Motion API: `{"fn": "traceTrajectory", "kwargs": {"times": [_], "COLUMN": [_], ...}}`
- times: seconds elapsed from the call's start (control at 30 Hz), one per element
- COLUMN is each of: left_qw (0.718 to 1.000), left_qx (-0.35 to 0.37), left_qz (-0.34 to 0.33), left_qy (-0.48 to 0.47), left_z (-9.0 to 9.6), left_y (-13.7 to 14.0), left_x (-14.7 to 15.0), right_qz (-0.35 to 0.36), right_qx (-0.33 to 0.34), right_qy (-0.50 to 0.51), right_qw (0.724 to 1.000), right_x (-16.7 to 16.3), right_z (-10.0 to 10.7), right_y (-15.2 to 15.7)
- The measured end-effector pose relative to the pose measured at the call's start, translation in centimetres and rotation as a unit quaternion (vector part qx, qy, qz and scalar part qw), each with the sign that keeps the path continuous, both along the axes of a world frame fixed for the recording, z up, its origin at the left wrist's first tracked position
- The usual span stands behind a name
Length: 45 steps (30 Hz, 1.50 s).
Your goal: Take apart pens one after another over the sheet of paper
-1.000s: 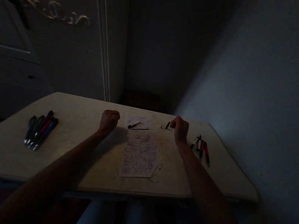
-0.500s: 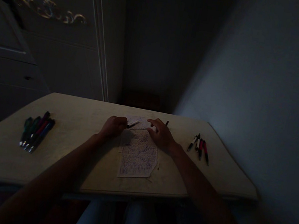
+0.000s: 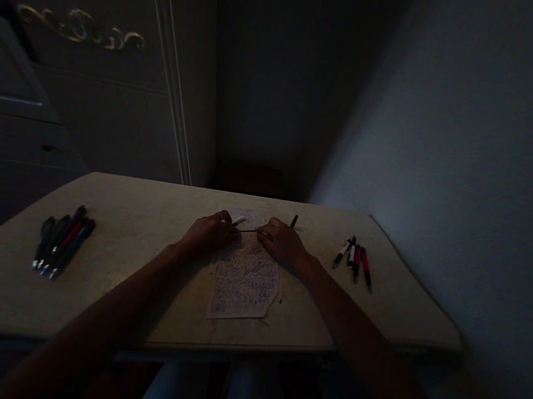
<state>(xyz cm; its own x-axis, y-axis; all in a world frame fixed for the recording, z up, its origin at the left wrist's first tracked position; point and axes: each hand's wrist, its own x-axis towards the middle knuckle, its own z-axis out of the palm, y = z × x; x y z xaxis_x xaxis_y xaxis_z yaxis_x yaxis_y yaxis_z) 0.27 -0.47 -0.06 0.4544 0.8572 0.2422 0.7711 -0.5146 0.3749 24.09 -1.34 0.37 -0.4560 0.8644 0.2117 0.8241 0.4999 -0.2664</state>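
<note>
In dim light, reaches across a pale table (image 3: 144, 204) with left hand (image 3: 211, 232) and right hand (image 3: 282, 242). Has fingertips drawn narrow at opposite ends of a thin dark stick (image 3: 248, 230), over a scribbled sheet of paper (image 3: 244, 290), nearer the surface's far edge than the near one; cannot tell whether pinching or merely touching. Just beyond the left fingers, includes a white tube (image 3: 239, 220); just past the right hand, a small black piece (image 3: 294, 221). Toward the surface's left edge, includes bunched coloured pens (image 3: 65, 238); toward the right edge, four pens (image 3: 357, 258). Past the far left corner, includes a cupboard (image 3: 108, 114), contents hidden.
</note>
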Motion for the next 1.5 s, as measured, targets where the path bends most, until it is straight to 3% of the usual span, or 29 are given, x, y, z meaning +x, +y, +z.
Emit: {"fn": "traceTrajectory", "kwargs": {"times": [0.23, 0.5, 0.87, 1.13, 1.33, 1.5], "left_qw": [1.000, 0.998, 0.994, 0.986, 0.977, 0.965], "left_qx": [0.017, 0.032, -0.017, -0.039, -0.048, -0.073], "left_qz": [-0.021, -0.014, 0.006, -0.034, -0.039, -0.044], "left_qy": [0.004, -0.060, -0.111, -0.158, -0.202, -0.247], "left_z": [-0.6, -1.2, -0.3, -0.5, -0.3, -0.1], "left_y": [0.4, 0.8, 0.0, 0.0, -0.1, -0.1], "left_x": [-0.2, -0.2, 0.1, 0.3, 0.5, 0.6], "right_qz": [0.012, 0.010, 0.027, 0.049, 0.084, 0.105], "right_qx": [-0.010, 0.001, -0.006, -0.008, 0.017, 0.068], "right_qy": [0.031, -0.022, 0.007, 0.035, 0.097, 0.075], "right_qw": [0.999, 1.000, 1.000, 0.998, 0.992, 0.989], "right_x": [0.1, -0.1, 0.0, 0.3, 0.7, 0.6], "right_z": [-0.2, -0.4, -0.3, -1.0, -1.2, -1.9], "right_y": [0.2, 0.1, 0.2, 0.7, 0.9, 1.5]}}
